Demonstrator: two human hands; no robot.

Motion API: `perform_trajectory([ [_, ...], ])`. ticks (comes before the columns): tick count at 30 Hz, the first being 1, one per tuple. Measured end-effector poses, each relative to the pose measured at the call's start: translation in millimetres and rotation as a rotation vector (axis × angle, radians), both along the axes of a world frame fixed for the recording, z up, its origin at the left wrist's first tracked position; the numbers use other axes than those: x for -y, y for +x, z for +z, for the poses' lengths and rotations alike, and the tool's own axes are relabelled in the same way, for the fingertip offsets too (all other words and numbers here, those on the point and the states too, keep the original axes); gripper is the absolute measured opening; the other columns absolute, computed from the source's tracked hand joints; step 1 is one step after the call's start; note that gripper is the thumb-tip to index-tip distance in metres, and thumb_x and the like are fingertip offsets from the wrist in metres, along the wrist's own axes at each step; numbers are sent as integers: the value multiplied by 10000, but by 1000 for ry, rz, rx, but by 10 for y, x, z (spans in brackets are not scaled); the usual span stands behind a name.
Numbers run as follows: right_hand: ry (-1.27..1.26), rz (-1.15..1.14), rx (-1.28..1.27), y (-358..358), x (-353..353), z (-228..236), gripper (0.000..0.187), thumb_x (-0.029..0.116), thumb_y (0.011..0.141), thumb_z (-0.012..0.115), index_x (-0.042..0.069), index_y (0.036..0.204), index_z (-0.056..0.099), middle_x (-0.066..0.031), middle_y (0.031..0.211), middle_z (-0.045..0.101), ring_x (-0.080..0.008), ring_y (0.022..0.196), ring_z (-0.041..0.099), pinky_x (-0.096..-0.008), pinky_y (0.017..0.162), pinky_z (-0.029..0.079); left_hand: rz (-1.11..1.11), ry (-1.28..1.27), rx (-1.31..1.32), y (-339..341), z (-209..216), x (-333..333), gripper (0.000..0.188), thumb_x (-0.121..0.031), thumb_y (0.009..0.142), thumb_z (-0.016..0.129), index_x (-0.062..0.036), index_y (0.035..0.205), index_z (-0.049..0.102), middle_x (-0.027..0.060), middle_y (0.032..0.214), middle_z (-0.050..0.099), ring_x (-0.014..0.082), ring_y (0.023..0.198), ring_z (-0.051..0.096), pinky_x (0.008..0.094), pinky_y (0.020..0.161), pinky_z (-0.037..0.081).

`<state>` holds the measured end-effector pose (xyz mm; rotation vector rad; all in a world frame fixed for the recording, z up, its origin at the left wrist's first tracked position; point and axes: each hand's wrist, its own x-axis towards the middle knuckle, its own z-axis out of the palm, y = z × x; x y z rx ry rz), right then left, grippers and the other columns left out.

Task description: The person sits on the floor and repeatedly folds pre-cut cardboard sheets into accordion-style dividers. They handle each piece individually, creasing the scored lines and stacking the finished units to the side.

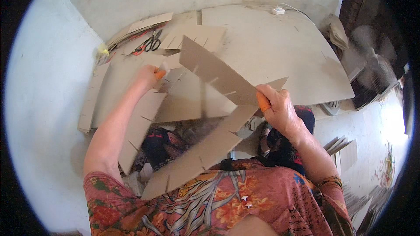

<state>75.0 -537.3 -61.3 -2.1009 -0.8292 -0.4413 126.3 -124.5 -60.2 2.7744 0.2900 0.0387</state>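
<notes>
My right hand (282, 109), an orange cover on its thumb, is closed on slotted grey-brown cardboard strips. One strip (214, 72) slants up toward the far left. Another strip (197, 161) reaches down to the front of my patterned top. Over the table's left part, my left hand (151, 78) is closed too, also with an orange thumb cover, and pinches the pale end of a cardboard piece (164, 67). Below that hand, a further slotted strip (140, 126) runs down beside my left forearm; whether it joins the piece in my fingers is hidden.
Scissors (152, 43) with dark handles lie at the table's (271, 39) far left, beside stacked cardboard sheets (151, 22) and a slotted sheet (192, 37). A white plug adapter (277, 11) sits by the wall. A fan (374, 67) stands right; cardboard bundles (345, 153) are below it.
</notes>
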Motion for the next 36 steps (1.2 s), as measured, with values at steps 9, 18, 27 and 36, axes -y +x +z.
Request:
perform_trajectory([
  [9,19,-18,76,-2,-42,15,108,30,881,584,3,984,604,-215,689,587,-380,609,616,-387,521,467,-370,-406,-276,-368,135,1421,384,-309,862,677,51,994,690,72,757,658,119,711,597,309,574,481],
  [18,-75,-34,-39,-47,-80,150,101,37,869,588,-5,958,609,-241,697,594,-408,659,627,-419,567,480,-364,-470,-289,-468,167,1531,307,-311,920,627,-16,942,708,-1,697,613,68,648,539,248,558,443],
  [27,-111,-82,-107,126,-222,-72,219,120,873,573,8,1060,548,-264,677,609,-462,687,608,-524,623,492,-254,27,187,-170,-467,639,474,-366,857,670,16,1134,620,185,1105,642,297,1020,618,418,870,488],
  [36,-315,-20,-135,205,-152,-207,157,131,900,575,17,1008,565,-264,685,592,-464,704,598,-521,603,472,89,477,47,-283,-663,-370,308,-347,851,628,-60,949,679,182,868,669,383,840,637,477,747,495],
])
